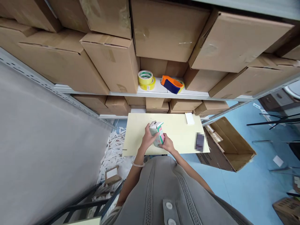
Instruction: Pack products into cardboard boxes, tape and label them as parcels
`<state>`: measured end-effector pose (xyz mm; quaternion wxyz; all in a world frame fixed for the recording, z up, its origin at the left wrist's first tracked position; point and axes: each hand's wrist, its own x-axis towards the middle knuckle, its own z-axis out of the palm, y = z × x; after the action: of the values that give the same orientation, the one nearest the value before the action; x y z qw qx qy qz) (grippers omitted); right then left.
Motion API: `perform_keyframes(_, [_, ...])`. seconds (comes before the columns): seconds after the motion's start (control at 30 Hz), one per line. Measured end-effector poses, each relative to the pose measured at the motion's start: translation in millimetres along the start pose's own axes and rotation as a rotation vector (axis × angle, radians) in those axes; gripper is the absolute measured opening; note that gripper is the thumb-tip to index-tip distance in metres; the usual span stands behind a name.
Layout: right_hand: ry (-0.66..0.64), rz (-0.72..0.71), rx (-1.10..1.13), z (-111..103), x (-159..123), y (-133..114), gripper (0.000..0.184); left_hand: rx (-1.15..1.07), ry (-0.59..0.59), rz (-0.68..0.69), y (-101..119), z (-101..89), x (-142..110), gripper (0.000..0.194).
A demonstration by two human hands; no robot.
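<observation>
A small white carton (157, 132) with green and pink print is held over the near part of a pale yellow table (178, 132). My left hand (148, 138) grips its left side, fingers curled around it. My right hand (167, 144) holds its lower right end, fingers wrapped under it. The carton's top flaps look open. A bracelet sits on my left wrist.
A small white block (189, 118) and a blurred dark object (199, 142) lie on the table. Yellow tape rolls (146, 79) and an orange-blue tape dispenser (171, 84) sit on a shelf among cardboard boxes. An open cardboard box (228, 145) stands on the blue floor right; white scraps (112, 154) pile left.
</observation>
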<state>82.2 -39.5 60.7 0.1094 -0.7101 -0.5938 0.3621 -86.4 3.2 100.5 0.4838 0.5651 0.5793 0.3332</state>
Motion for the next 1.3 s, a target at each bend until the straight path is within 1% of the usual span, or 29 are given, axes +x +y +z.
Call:
perform_keyframes(0.1, [0.061, -0.003, -0.112, -4.8, 13.0, -1.0, 0.058, 0.191, 0.028, 0.051, 14.1, 15.6, -10.6, 0.090])
perform_keyframes(0.2, [0.114, -0.014, -0.117, -2.7, 24.8, -3.1, 0.047, 0.308, 0.098, 0.053, 20.7, 32.6, -14.8, 0.083])
perform_keyframes(0.3, [0.133, -0.036, -0.047, 2.1, 30.1, -3.2, 0.045, 0.393, 0.119, 0.033, 15.5, 46.9, -14.9, 0.078])
perform_keyframes(0.47, [0.108, -0.114, 0.061, 3.7, 28.5, 4.5, 0.058, 0.472, 0.069, -0.034, -3.6, 58.4, -16.8, 0.075])
perform_keyframes(0.53, [0.098, -0.138, 0.125, 2.5, 27.7, 9.3, 0.063, 0.473, 0.050, -0.056, -7.2, 59.4, -17.7, 0.075])
perform_keyframes(0.63, [0.063, -0.132, 0.211, 0.3, 26.8, 14.5, 0.069, 0.455, 0.020, -0.081, -7.9, 59.3, -17.6, 0.073])
perform_keyframes(0.77, [0.029, -0.128, 0.277, -3.6, 23.5, 13.7, 0.075, 0.402, 0.023, -0.083, -7.3, 58.6, -16.2, 0.067])
perform_keyframes(0.93, [0.007, -0.135, 0.206, -10.2, 15.8, 5.5, 0.079, 0.419, 0.050, -0.090, -5.2, 57.9, -13.1, 0.057])
perform_keyframes(1.03, [-0.015, -0.165, 0.147, -10.7, 11.7, 1.8, 0.080, 0.450, 0.049, -0.114, -3.6, 58.1, -9.6, 0.056])
perform_keyframes(1.1, [-0.033, -0.177, 0.151, -8.9, 10.5, 1.1, 0.082, 0.444, 0.051, -0.129, -4.6, 58.7, -6.3, 0.056])
perform_keyframes(1.13, [-0.044, -0.172, 0.177, -7.6, 10.6, 1.5, 0.083, 0.421, 0.056, -0.135, -6.1, 59.1, -4.3, 0.056])
perform_keyframes(1.2, [-0.075, -0.131, 0.288, -5.2, 12.9, 3.7, 0.083, 0.299, 0.057, -0.174, -11.7, 59.7, 0.8, 0.055])
perform_keyframes(1.23, [-0.102, -0.093, 0.374, -4.3, 15.0, 5.6, 0.080, 0.220, 0.052, -0.207, -15.5, 59.9, 3.9, 0.053])
perform_keyframes(1.3, [-0.177, 0.014, 0.590, -3.2, 20.9, 10.7, 0.068, 0.083, 0.025, -0.286, -24.6, 59.6, 11.2, 0.050])
